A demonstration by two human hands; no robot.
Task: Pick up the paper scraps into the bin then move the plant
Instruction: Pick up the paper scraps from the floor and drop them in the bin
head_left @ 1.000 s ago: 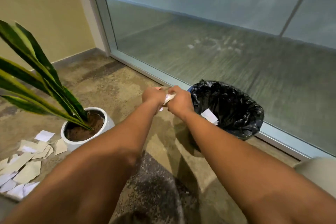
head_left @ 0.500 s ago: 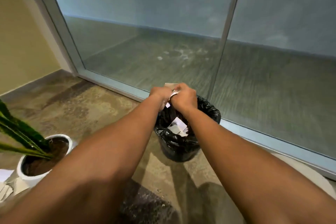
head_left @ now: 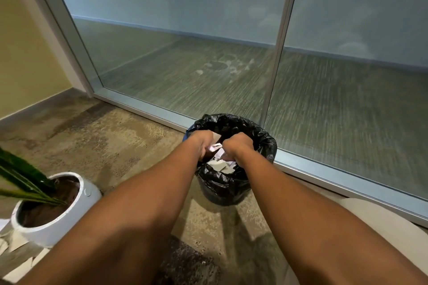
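Nearest the viewer, at the lower left edge, several pale paper scraps on the floor [head_left: 14,259] lie touching and partly under the base of a white round pot [head_left: 69,217]. The pot holds dark soil and a plant [head_left: 20,176] with long green, yellow-edged leaves that run out of view to the left; pot and plant stand well apart from the bin. A pale rounded surface [head_left: 379,233], cut off by the frame, fills the lower right corner. Both bare forearms extend from the bottom edge across a mottled tan and grey carpet [head_left: 111,146].

Farther out, the bin [head_left: 261,136], lined with a black plastic bag, stands on the carpet just beside the metal base rail of a glass partition [head_left: 176,30]. The left hand [head_left: 201,143] and right hand [head_left: 236,146] are over the bin's opening, close together, knuckles up. Both are curled round a bunch of held paper scraps [head_left: 216,147], whose white edges show between them. Below the hands, scraps in the bin [head_left: 220,165] lie loose inside the liner.

Beyond the glass, a striped grey floor reaches a pale far wall. At far left, a yellow wall [head_left: 20,58] meets the partition frame.
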